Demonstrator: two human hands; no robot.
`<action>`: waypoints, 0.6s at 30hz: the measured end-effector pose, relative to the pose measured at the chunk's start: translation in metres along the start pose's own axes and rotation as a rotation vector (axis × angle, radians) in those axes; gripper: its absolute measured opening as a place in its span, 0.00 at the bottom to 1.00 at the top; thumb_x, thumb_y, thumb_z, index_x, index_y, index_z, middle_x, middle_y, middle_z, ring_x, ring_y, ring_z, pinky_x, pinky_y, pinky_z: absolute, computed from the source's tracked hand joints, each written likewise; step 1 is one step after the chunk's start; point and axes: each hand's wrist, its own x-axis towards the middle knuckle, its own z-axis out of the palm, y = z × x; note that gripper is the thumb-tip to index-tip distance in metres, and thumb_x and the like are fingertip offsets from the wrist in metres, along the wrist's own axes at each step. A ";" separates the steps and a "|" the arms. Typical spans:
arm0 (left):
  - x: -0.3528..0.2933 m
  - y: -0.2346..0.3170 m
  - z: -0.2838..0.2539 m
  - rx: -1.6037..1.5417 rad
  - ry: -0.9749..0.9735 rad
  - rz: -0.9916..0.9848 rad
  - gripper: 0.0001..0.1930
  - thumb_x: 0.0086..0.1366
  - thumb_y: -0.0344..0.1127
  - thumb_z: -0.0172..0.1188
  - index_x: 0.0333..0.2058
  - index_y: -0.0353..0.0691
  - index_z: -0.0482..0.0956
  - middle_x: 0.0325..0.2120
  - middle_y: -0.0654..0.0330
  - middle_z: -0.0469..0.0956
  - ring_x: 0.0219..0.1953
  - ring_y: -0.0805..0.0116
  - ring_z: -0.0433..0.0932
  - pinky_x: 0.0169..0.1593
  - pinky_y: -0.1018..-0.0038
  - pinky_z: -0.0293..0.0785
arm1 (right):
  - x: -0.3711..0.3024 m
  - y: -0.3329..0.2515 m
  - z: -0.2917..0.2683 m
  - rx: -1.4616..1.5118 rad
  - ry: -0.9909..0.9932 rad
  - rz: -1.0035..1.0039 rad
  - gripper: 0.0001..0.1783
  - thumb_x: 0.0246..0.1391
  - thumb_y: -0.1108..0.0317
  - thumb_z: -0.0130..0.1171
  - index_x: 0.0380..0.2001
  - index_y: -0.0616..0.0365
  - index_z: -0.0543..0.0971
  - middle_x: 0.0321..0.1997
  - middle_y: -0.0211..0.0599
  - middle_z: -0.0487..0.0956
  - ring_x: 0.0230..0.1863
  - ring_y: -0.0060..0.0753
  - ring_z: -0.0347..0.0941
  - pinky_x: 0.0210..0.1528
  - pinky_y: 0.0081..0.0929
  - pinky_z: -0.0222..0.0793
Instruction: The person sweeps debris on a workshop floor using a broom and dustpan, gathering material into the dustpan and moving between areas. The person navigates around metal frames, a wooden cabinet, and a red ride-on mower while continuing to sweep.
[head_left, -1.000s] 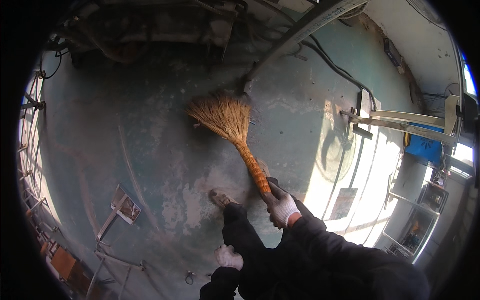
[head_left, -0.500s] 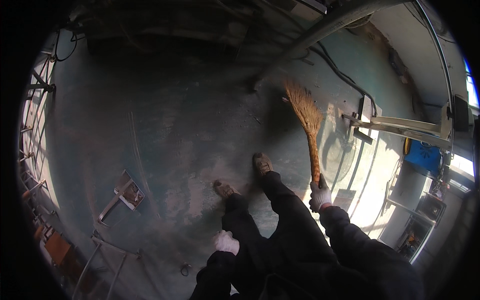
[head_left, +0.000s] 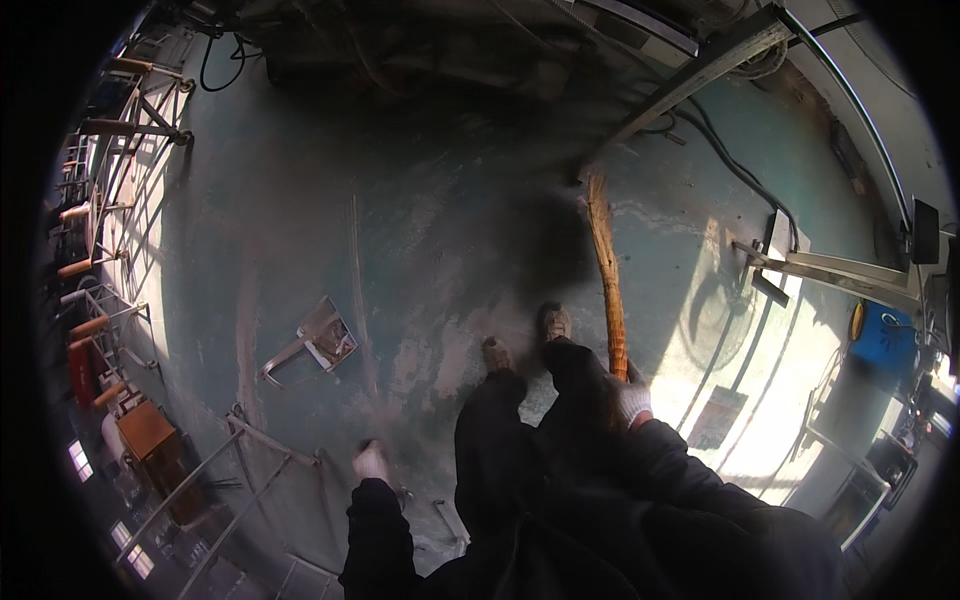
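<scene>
My right hand (head_left: 632, 402), in a white knit glove with dark finger ends, is closed around the handle end of a straw broom (head_left: 609, 290). The broom points forward from my right leg; its bristle end appears narrow, close to the foot of a slanted metal post. Out to the left of my legs hangs my gloved left hand (head_left: 371, 460), and nothing shows in it. Its fingers are too small and blurred to make out. Ahead of that hand, a metal dustpan (head_left: 328, 335) with a bar handle lies on the floor, some debris in its pan.
Metal frames (head_left: 235, 450) stand at lower left near an orange-brown box (head_left: 155, 445). More racks line the left side. A slanted metal post (head_left: 700, 75) and dark cables (head_left: 735, 160) lie at upper right. A metal stand (head_left: 840, 270) juts in from the right beside a blue object (head_left: 885, 340).
My left hand has swung out leftward, away from my leg. The broom has turned, its spread bristles now seen narrow. The dustpan appears farther right and higher as the view shifted.
</scene>
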 end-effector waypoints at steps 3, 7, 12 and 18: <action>0.030 0.037 -0.057 -0.129 0.047 -0.016 0.11 0.75 0.41 0.67 0.46 0.40 0.86 0.40 0.57 0.85 0.38 0.58 0.84 0.42 0.60 0.79 | 0.044 0.007 0.002 -0.158 0.213 -0.011 0.30 0.73 0.72 0.64 0.76 0.54 0.73 0.36 0.41 0.82 0.26 0.38 0.79 0.30 0.40 0.78; 0.084 0.080 -0.121 -0.205 0.013 -0.018 0.13 0.78 0.43 0.67 0.51 0.40 0.85 0.45 0.57 0.85 0.41 0.61 0.82 0.41 0.62 0.77 | 0.126 -0.020 0.087 0.035 0.213 0.273 0.08 0.74 0.67 0.60 0.52 0.53 0.78 0.23 0.43 0.74 0.16 0.52 0.68 0.22 0.52 0.69; 0.187 0.134 -0.179 -0.036 0.057 -0.076 0.17 0.78 0.46 0.67 0.53 0.39 0.84 0.49 0.59 0.83 0.42 0.62 0.79 0.41 0.63 0.74 | 0.056 -0.027 0.237 -0.039 -0.003 0.305 0.12 0.72 0.62 0.66 0.52 0.55 0.81 0.29 0.40 0.80 0.21 0.47 0.77 0.23 0.48 0.72; 0.305 0.218 -0.224 0.129 -0.014 -0.107 0.17 0.78 0.49 0.67 0.53 0.45 0.79 0.43 0.65 0.72 0.34 0.68 0.69 0.33 0.62 0.64 | -0.123 0.029 0.215 0.344 0.258 0.253 0.45 0.70 0.68 0.70 0.86 0.52 0.65 0.37 0.40 0.86 0.22 0.35 0.79 0.22 0.39 0.78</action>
